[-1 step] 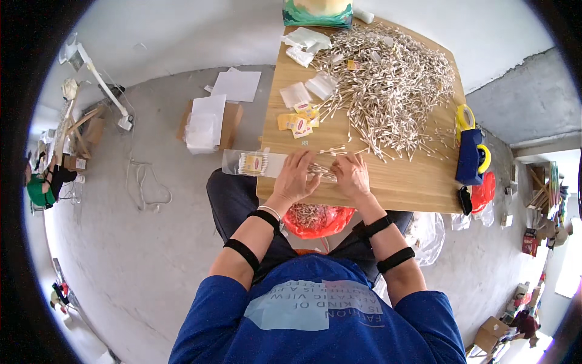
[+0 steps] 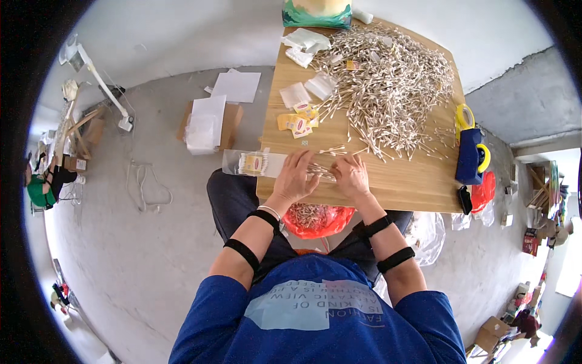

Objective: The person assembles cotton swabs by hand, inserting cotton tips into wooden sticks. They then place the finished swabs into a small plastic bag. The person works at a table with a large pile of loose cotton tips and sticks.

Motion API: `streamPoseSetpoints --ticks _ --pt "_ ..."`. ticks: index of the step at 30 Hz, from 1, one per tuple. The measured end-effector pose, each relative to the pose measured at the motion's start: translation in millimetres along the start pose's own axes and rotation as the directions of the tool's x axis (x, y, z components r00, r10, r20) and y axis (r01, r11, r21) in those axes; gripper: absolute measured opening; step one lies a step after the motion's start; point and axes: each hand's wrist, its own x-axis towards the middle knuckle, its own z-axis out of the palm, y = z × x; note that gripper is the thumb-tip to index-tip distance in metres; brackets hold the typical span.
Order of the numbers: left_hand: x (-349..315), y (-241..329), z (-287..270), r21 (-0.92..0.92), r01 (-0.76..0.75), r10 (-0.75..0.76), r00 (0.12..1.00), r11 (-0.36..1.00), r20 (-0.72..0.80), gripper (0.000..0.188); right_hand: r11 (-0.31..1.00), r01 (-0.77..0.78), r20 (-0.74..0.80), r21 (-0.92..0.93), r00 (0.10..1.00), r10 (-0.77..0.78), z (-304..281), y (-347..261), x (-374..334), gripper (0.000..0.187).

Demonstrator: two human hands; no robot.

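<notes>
Near the front edge of the table, my left hand (image 2: pixel 295 177) and my right hand (image 2: pixel 351 176) close on the two ends of a small bundle of cotton swabs (image 2: pixel 321 171). My fingertips hide part of the bundle. A few loose swabs (image 2: pixel 333 150) lie just beyond it. Left of my left hand is a clear plastic sleeve (image 2: pixel 230 162) with a row of swabs and a yellow label (image 2: pixel 254 164) in it; it reaches past the table's left edge. A large heap of cotton swabs (image 2: pixel 394 85) covers the far part of the table.
Yellow labels (image 2: pixel 298 121) and clear bags (image 2: pixel 295 95) lie at the table's left. A blue tape dispenser (image 2: pixel 470 158) stands on the right edge. Below the front edge hangs a red bag (image 2: pixel 327 225) of swabs. A cardboard box (image 2: pixel 231 124) sits on the floor left.
</notes>
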Motion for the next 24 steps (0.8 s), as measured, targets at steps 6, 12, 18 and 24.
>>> streamPoseSetpoints --ticks 6,12,18,24 --pt "0 6 -5 -0.188 0.094 -0.126 0.979 0.978 -0.163 0.044 0.996 0.033 -0.005 -0.085 0.999 -0.034 5 5 -1 0.014" --pt "3 56 -36 -0.49 0.303 -0.412 0.902 0.818 -0.131 0.03 0.98 0.117 -0.181 0.158 0.979 -0.088 -30 -38 -7 0.009" --pt "17 105 -69 -0.878 0.237 -0.471 0.882 0.416 0.014 0.017 0.959 0.216 -0.374 0.183 0.918 -0.135 -75 -103 -36 0.011" --pt "6 138 -97 -0.906 0.222 -0.408 0.911 0.36 0.062 0.018 0.926 0.259 -0.439 0.275 0.891 -0.118 -99 -128 -53 0.018"
